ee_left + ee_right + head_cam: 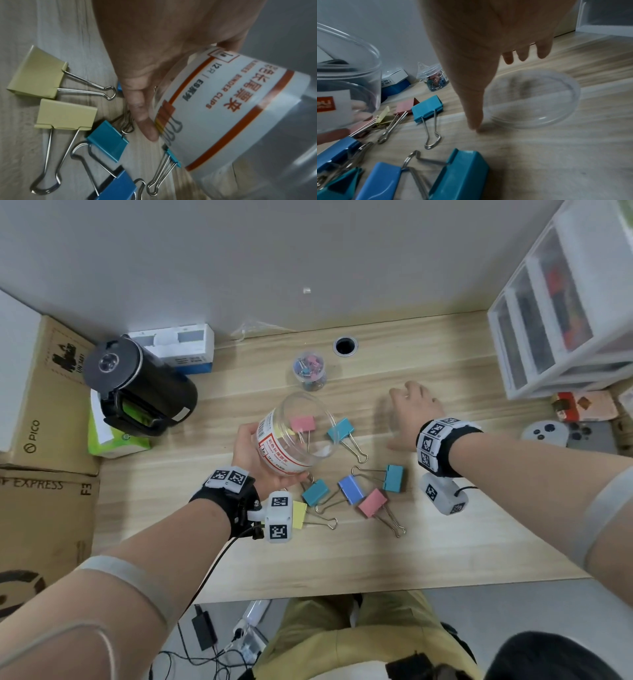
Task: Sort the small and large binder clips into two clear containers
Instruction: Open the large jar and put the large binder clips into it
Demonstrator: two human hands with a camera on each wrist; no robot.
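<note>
My left hand grips a large clear jar with a white and orange label, tilted above the wooden table. A pink clip shows through its wall. Large clips lie below it: teal, teal, blue, pink, teal, yellow. My right hand is open and spread over a clear round lid, thumb tip on the wood. A small clear jar of small clips stands further back.
A black kettle, a green tissue pack and cardboard boxes crowd the left. A white drawer unit and a game controller stand at the right. A cable hole sits near the wall.
</note>
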